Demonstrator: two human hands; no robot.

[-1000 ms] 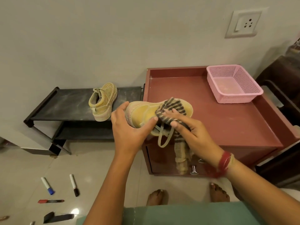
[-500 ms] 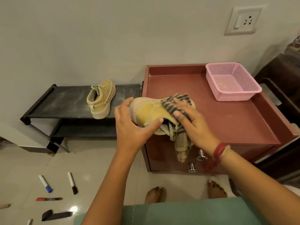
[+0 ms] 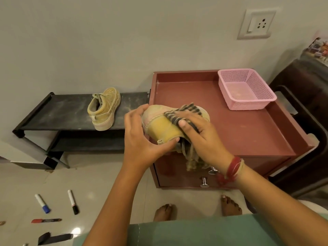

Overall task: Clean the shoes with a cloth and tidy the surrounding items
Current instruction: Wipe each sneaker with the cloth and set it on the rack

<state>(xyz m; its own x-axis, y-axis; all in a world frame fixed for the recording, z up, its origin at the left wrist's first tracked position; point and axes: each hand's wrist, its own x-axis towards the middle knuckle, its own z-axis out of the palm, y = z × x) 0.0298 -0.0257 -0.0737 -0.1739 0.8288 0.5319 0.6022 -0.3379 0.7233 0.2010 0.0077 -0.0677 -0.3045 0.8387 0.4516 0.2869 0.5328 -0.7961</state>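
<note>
Left hand grips the heel end of the held shoe, fingers curled over the back and thumb hooked under the collar. The shoe is off the surface, tipped on its side, over the front left corner of the red cabinet. Right hand lies on the shoe's side with fingers fairly flat, thumb out, pressing the striped cloth against the upper. The rest of the cloth hangs below the palm, mixed with the laces, in front of the cabinet face. Red thread band sits on the right wrist.

Second shoe, same yellow-tan, dusty, stands upright on the top shelf of the black shoe rack, toe toward the wall. The rack sits just left of the cabinet and its top looks dusty. Pink basket sits in the cabinet top's back right corner, well apart from the hands. Two metal knobs show on the cabinet front.

On the floor at lower left are a blue-capped marker, a black-capped marker and a red marker, all lying flat and apart from each other. A dark flat item lies below them; cannot tell what it is. Wall socket is at upper right. Bare feet stand in front of the cabinet.
</note>
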